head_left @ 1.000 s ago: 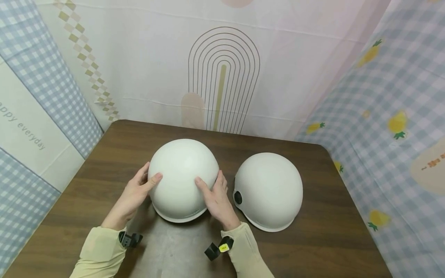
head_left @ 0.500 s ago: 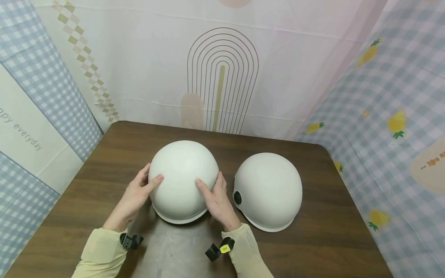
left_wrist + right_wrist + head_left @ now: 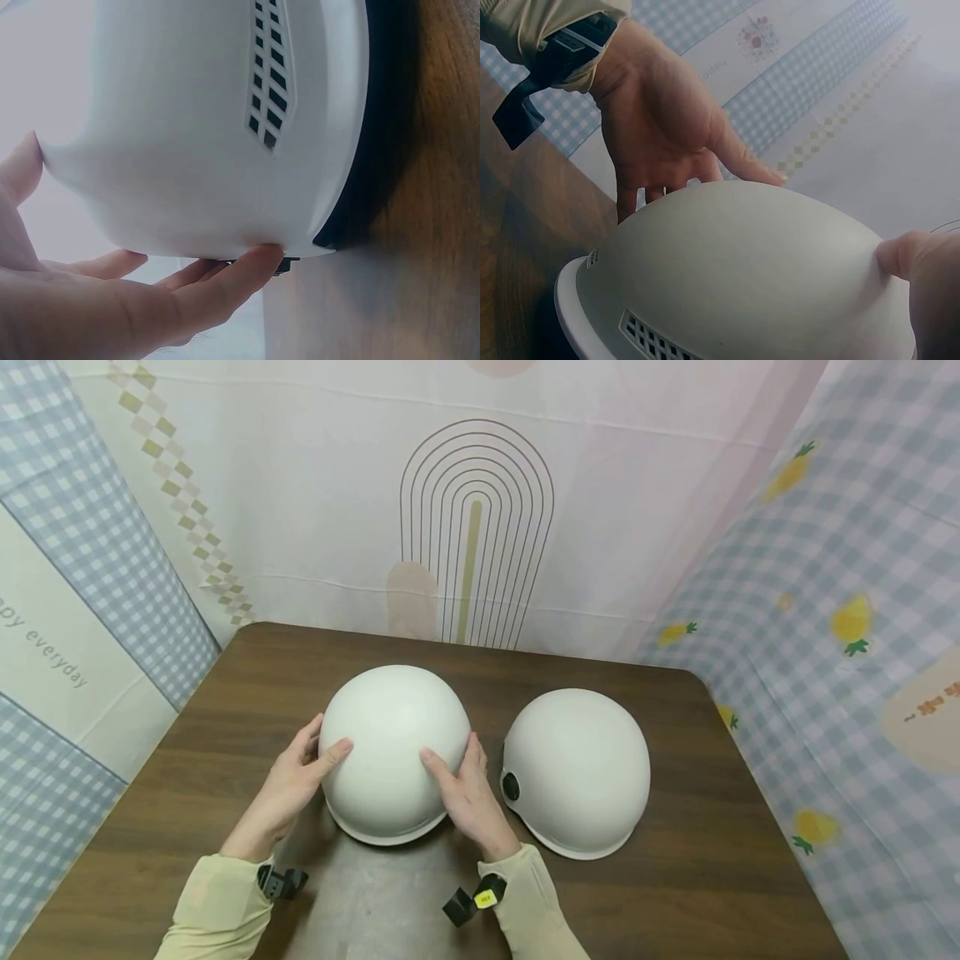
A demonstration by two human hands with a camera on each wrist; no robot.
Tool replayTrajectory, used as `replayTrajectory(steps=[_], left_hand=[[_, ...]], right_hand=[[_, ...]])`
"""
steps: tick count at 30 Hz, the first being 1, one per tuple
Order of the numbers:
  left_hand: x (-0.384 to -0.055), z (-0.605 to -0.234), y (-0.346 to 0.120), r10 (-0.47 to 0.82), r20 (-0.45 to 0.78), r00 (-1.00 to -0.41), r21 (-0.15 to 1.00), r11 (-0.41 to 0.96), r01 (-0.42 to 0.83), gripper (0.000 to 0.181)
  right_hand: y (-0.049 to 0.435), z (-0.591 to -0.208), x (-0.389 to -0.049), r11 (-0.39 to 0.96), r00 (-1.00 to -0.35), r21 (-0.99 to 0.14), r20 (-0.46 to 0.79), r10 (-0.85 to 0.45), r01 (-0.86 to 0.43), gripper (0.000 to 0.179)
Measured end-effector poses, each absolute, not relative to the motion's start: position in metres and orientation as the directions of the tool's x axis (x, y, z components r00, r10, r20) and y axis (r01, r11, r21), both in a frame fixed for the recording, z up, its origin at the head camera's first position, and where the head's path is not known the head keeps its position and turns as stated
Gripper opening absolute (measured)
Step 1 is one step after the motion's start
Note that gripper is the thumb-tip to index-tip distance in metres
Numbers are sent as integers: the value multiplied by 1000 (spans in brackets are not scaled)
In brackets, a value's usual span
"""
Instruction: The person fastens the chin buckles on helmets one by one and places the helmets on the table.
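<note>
A white helmet sits dome up at the middle-left of the table, between both hands. My left hand holds its left side, thumb on the shell and the other fingers along the side. On the opposite side my right hand holds it the same way, its fingers partly hidden behind the shell. A slotted vent and a rim above the wood show in the left wrist view. Whether the rim touches the table, I cannot tell. A second white helmet, with a black round piece on its left side, stands just right of my right hand.
The brown wooden table has rounded far corners. Behind it hangs a pale patterned cloth, with blue checked cloth along the right and more at the left. Each wrist wears a small black camera.
Both hands keep their hold on the left helmet, which stays in nearly the same place. The whole head view has shifted very slightly.
</note>
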State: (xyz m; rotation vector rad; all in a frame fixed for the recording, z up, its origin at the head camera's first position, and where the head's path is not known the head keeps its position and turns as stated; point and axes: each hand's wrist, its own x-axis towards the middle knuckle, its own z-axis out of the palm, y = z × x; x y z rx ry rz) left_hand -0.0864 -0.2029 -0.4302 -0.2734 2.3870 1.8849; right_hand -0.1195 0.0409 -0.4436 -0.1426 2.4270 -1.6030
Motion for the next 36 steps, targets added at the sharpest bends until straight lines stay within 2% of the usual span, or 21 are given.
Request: replayTrajectory(steps=[36], left_hand=[[-85, -432, -204, -94, -161, -982, 948, 263, -180, 92]], right_hand=[[39, -444, -120, 415, -970, -907, -159, -181, 71, 98]])
